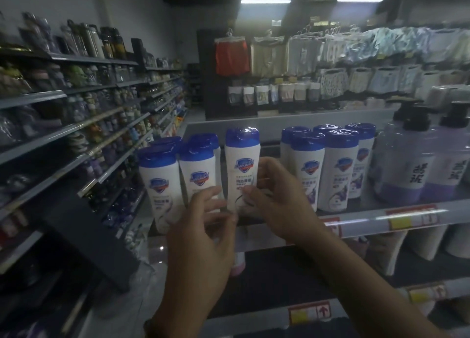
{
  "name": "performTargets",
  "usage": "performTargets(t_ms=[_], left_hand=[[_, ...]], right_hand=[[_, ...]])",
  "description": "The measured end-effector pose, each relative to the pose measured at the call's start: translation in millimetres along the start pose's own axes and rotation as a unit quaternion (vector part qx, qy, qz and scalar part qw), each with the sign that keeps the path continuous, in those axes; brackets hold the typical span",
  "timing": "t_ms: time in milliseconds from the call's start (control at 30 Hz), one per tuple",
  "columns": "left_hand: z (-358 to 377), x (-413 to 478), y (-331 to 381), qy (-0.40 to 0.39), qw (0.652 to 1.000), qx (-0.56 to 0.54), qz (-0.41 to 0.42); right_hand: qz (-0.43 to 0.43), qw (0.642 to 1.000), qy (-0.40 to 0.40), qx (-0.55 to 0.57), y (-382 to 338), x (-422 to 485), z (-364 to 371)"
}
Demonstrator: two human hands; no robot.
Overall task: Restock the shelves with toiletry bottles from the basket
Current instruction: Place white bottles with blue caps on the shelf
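Dim shop aisle; you're facing the top shelf (368,216). A left cluster (159,182) of blue-capped bottles is standing at its end. Your left hand (203,236) is curling its fingers against the lower left edge of the middle bottle (241,164). Your right hand (279,205) is wrapping its right side, thumb on the label. I'd say you're seating it in the gap. Next: set it down square, let go. A right cluster (307,174) and pump bottles (401,164) are crowding that side. The basket isn't showing.
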State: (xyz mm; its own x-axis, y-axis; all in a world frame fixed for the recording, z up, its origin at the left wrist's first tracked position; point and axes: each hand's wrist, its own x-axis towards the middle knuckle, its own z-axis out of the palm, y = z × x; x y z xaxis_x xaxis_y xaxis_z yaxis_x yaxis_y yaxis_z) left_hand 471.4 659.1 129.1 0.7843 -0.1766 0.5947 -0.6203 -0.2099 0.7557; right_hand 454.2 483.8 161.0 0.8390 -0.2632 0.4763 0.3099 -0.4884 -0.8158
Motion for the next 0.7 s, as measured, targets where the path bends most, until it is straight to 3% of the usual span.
performTargets(t_ms=[267, 700], left_hand=[[8, 0, -3, -0.035, 0.999, 0.021, 0.034], [11, -5, -19, -0.007, 0.998, 0.029, 0.059]], right_hand=[[0.011, 0.998, -0.021, -0.056, 10, 9, 10], [0.019, 0.997, -0.047, -0.065, 9, 12, 9]])
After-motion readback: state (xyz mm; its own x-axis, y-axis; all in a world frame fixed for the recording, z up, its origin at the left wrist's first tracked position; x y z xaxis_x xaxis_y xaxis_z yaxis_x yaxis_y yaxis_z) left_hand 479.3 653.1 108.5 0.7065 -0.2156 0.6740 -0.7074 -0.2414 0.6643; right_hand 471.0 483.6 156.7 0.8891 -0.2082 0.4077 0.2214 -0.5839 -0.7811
